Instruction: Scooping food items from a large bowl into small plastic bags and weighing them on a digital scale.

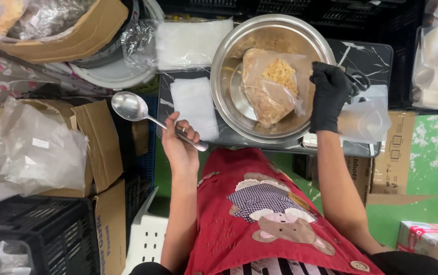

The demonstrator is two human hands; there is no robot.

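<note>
So the bare left hand grips a metal spoon off beside the steel bowl, while the gloved right hand pinches the plastic bag of crumbs sitting inside it. I'd hold the bag mouth wide and scoop slowly.

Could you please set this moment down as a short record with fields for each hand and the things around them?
left hand: bare, holds a metal spoon by its handle, bowl of the spoon empty, off to the left of the bowl
right hand: in a black glove, grips the edge of a clear bag
clear bag: part filled with yellowish crumbs, lies inside a metal bowl
metal bowl: sits on a dark scale
beside the bowl: stacks of empty bags
clothing: red apron
</note>
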